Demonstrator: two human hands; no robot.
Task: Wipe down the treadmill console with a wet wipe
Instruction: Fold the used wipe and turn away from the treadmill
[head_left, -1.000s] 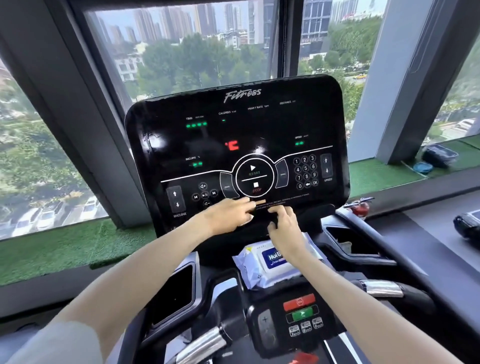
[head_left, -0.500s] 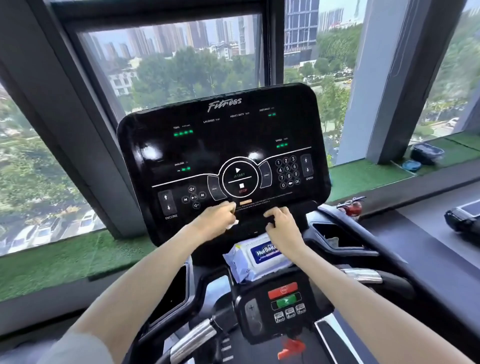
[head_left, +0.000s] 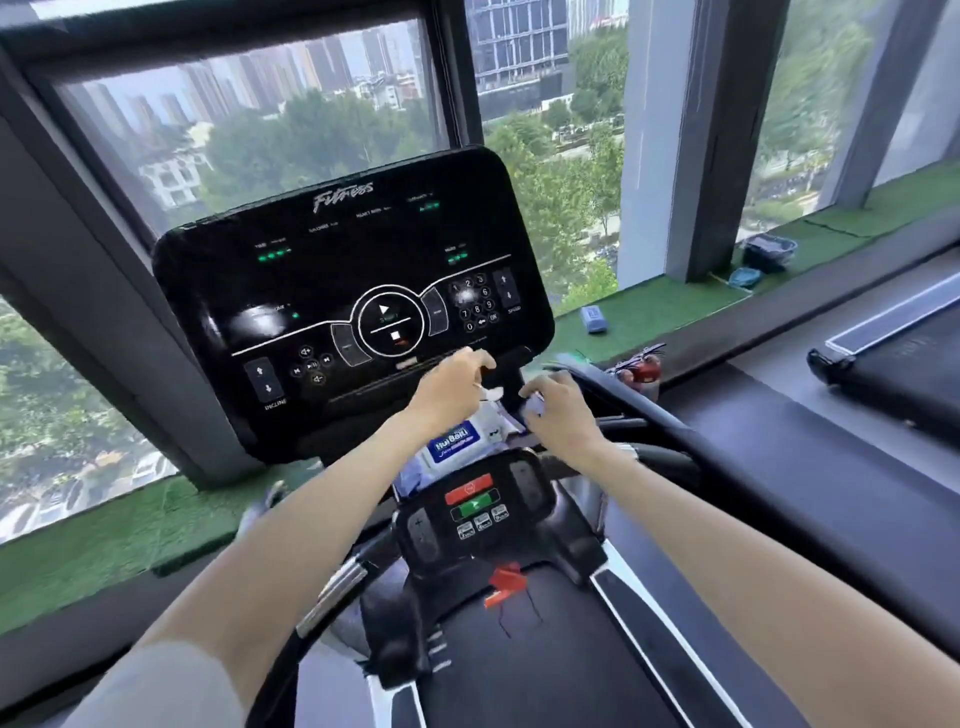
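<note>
The treadmill console (head_left: 337, 249) is a glossy black panel with lit green readouts, a keypad and a round start/stop button. Just below its bottom edge, my left hand (head_left: 449, 387) pinches a small white wet wipe (head_left: 491, 393). A white wipe pack (head_left: 457, 441) with a blue label lies on the shelf under the console, partly hidden by both wrists. My right hand (head_left: 563, 413) rests on the pack's right end, its fingers curled on the wrapper there. The picture is blurred by motion.
Below the pack is a lower control pad (head_left: 470, 501) with red and green buttons, and a red safety clip (head_left: 506, 582) on the deck. Handrails curve out on both sides. The green turf sill (head_left: 649, 312) holds blue containers (head_left: 769, 249). A second treadmill (head_left: 883, 358) stands at the right.
Both hands dropped from the console's lower edge to the wipe pack. A bit of white wipe now shows at my left fingertips. The view swung right and down.
</note>
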